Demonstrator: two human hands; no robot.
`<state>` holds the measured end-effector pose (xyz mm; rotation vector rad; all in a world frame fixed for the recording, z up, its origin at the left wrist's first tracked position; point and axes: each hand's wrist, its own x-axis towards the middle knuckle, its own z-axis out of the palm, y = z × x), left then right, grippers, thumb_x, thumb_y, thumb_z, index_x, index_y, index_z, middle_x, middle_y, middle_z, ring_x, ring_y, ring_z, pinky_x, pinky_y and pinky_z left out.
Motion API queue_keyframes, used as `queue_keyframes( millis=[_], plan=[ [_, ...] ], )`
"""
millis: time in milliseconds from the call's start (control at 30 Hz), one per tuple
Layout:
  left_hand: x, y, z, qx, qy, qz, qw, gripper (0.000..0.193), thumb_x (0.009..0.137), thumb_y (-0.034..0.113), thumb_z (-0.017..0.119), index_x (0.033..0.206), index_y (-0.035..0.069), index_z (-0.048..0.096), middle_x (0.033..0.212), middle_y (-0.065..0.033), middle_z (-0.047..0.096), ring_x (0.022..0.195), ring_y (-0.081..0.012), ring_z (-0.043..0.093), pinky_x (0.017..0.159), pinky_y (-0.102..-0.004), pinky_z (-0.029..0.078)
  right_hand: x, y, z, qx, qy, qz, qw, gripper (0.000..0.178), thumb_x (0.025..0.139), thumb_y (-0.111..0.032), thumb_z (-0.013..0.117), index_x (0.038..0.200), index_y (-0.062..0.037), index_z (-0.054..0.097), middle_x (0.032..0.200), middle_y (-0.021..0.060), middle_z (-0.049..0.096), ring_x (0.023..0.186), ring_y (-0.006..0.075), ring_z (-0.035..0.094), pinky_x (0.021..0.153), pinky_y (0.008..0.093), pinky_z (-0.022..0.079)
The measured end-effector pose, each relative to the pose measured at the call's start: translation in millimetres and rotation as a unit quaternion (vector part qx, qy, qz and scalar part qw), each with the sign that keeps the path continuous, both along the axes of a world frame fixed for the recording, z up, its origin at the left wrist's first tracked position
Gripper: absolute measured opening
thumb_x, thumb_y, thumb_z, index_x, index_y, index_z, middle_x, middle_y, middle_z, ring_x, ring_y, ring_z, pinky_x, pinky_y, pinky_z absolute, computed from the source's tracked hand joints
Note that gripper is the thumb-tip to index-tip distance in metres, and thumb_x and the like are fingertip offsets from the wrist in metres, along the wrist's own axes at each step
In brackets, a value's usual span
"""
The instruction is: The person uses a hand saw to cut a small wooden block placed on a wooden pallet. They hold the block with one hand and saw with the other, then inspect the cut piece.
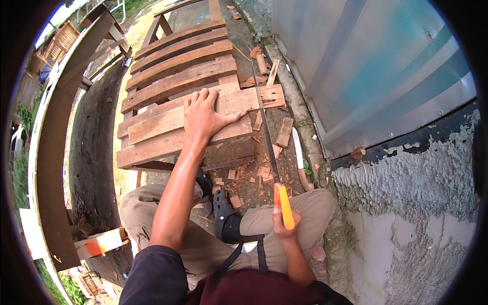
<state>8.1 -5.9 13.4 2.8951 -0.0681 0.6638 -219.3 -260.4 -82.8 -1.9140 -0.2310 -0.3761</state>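
Note:
My left hand (202, 116) presses down on a wooden plank (158, 124), its thumb spread out along the wood and its fingers reaching over the far side. The plank lies across a slatted wooden bench (175, 76), and its right end sticks out past the bench. In my right hand (286, 227) is the orange and yellow handle of a handsaw (268, 140), fingers wrapped round it. The long, narrow blade points away from me and crosses the plank near its right end. Part of the blade's far end is thin and hard to make out.
A long knife (298, 152) with a wooden handle lies on the ground at the right. Wood offcuts (284, 132) and chips surround my black clogs (226, 216). A metal sheet wall (376, 61) stands close at the right. A wooden frame (51, 132) rises at the left.

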Motion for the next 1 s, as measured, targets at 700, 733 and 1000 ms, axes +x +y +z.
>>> queue_keyframes(
  millis=[700, 733, 1000],
  plan=[
    [-1, 2, -3, -0.001, 0.006, 0.003, 1.0, 0.082, 0.063, 0.07, 0.082, 0.107, 0.002, 0.07, 0.105, -0.0104, 0.063, 0.107, -0.03, 0.059, 0.098, -0.045, 0.043, -65, -25, -26, -0.011, -0.009, 0.008, 1.0, 0.009, 0.084, -0.006, 0.065, 0.086, 0.003, 0.065, 0.063, 0.0112, 0.058, 0.048, 0.026, 0.059, 0.046, 0.0362, 0.045],
    [0, 0, -3, -0.002, 0.014, 0.005, 1.0, 0.082, 0.063, 0.071, 0.082, 0.107, 0.002, 0.07, 0.105, -0.0095, 0.063, 0.108, -0.0284, 0.059, 0.099, -0.0446, 0.043, -63, -25, -27, -0.004, -0.016, 0.001, 1.0, 0.009, 0.085, -0.006, 0.065, 0.086, 0.0029, 0.065, 0.062, 0.0105, 0.057, 0.048, 0.0254, 0.059, 0.046, 0.0356, 0.045],
    [17, 3, -3, 0.004, -0.022, 0.019, 1.0, 0.081, 0.064, 0.07, 0.081, 0.108, 0.003, 0.07, 0.104, -0.0102, 0.063, 0.108, -0.0294, 0.059, 0.097, -0.045, 0.045, 114, 24, 49, 0.132, 0.058, 0.018, 0.989, 0.015, 0.09, -0.008, 0.066, 0.078, -0.0004, 0.061, 0.058, 0.0084, 0.054, 0.047, 0.0201, 0.054, 0.05, 0.0344, 0.042]
  ],
)
